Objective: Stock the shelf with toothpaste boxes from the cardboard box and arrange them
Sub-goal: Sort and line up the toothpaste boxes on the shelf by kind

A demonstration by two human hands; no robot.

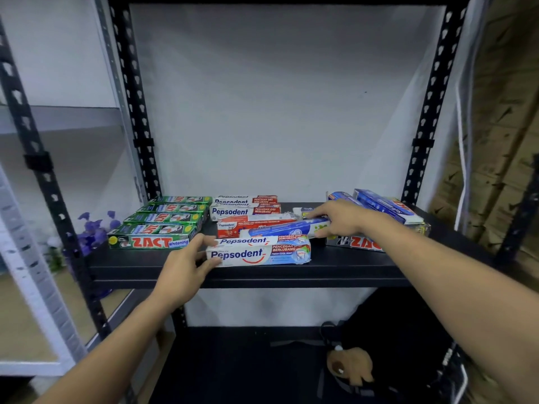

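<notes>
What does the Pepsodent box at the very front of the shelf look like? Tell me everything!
The front Pepsodent box is a long white cardboard carton with blue lettering, a red smile curve, a red panel and a tooth picture near its slightly crumpled right end. It lies flat, lengthwise along the black shelf's front edge. The left hand grips its left end, thumb in front, fingers on top. A blue box pinched by the right hand lies just behind it; contact is unclear.
</notes>
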